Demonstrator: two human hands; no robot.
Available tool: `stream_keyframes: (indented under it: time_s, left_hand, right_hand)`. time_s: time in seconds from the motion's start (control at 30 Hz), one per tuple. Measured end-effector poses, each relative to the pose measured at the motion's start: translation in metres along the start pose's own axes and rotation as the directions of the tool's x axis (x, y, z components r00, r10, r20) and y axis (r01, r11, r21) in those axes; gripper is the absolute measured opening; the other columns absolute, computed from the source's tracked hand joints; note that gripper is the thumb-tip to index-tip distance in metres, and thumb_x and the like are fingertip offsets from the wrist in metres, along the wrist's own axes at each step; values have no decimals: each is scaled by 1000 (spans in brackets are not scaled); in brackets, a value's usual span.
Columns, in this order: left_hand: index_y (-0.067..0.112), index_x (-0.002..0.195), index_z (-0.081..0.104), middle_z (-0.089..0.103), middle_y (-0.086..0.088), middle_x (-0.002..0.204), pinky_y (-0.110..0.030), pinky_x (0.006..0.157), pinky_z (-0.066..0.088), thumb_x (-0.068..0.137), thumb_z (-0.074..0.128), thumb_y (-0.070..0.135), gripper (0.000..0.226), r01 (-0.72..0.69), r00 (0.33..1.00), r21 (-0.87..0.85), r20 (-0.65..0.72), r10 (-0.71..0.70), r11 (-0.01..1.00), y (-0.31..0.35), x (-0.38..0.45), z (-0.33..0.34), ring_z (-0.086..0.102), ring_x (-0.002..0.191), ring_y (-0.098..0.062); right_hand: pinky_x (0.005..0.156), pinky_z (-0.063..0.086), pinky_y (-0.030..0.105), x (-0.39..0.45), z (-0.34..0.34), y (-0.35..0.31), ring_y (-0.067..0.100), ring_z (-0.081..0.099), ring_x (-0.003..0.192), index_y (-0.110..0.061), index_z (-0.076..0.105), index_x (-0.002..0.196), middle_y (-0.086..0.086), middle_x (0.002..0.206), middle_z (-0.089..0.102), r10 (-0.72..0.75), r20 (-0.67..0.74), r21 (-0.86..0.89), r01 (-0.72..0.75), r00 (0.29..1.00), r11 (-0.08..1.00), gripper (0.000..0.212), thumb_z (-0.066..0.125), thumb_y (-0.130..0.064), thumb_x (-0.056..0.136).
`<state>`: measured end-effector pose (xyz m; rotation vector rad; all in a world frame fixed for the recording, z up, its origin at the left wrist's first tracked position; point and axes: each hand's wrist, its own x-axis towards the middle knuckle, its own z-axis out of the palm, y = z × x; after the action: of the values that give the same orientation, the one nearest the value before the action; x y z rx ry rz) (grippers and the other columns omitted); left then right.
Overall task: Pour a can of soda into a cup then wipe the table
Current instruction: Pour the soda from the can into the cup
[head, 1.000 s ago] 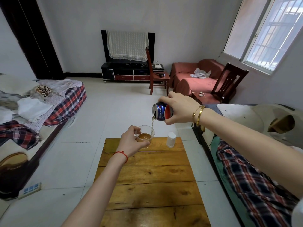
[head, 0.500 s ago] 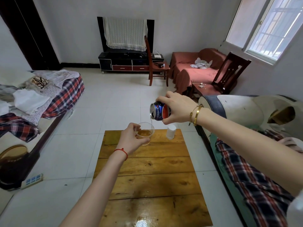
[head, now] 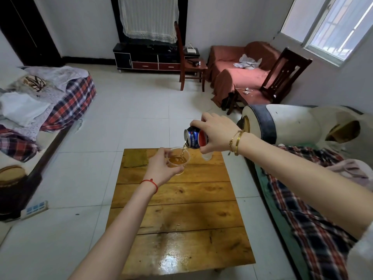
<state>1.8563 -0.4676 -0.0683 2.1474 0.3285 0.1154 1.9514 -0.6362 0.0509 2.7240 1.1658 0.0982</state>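
My right hand [head: 219, 133] grips the tipped can [head: 194, 137], my left hand [head: 161, 167] holds the cup [head: 178, 160] at its 7 o'clock; I risk the thin stream missing the rim

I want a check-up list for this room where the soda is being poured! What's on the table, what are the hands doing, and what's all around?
Surface: wooden plank table, glossy wet-looking patch at its near edge.
Job's things: blue and red soda can tipped, amber stream falling into clear plastic cup, partly filled and held above the table.
Clutter: small white container on the table's far right corner, partly hidden by the right hand.
Hands: left hand grips the cup; right hand grips the can.
Cables: nothing seen.
Surroundings: white tiled floor, red-covered sofa, two dark wooden chairs, plaid-covered beds at both sides.
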Motion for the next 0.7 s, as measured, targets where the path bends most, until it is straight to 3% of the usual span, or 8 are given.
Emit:
stream_keyframes:
  time_s: [0.23, 0.43, 0.57, 0.7]
  left_hand:
    - [14, 126, 50, 59, -5, 129, -37, 94, 55, 68, 86, 29, 69, 0, 1000, -6, 2, 0, 1000, -3, 13, -1, 63, 110, -24]
    - [14, 126, 50, 58, -6, 130, -35, 93, 55, 69, 86, 29, 69, -3, 1000, -9, -4, 3, 1000, -8, 21, -1, 61, 113, -25]
    - [12, 128, 50, 58, -6, 131, -33, 94, 54, 70, 86, 29, 70, 1, 1000, -18, -16, -1, 1000, -13, 24, 2, 60, 116, -25]
    - [13, 127, 51, 59, -5, 128, -30, 93, 53, 69, 87, 28, 70, 15, 999, -67, -46, -18, 998, -20, 25, 6, 61, 114, -22]
  right_hand:
    - [78, 48, 35, 11, 0, 5, 24, 51, 100, -27, 40, 134, 5, 114, 49, 4, -13, -1, -4, 1000, 1000, 78, 69, -54, 67]
    - [71, 45, 30, 19, 7, 10, 21, 50, 95, -27, 40, 133, 5, 111, 49, 9, -39, 60, -6, 999, 998, 76, 68, -54, 68]
    - [71, 52, 32, 21, 22, 8, 19, 51, 91, -27, 42, 132, 2, 107, 49, 37, -31, 211, -30, 999, 977, 75, 70, -52, 67]
    - [75, 53, 29, 21, 48, 4, 18, 55, 93, -26, 44, 131, 0, 106, 50, 95, -1, 501, -82, 995, 862, 74, 74, -46, 67]
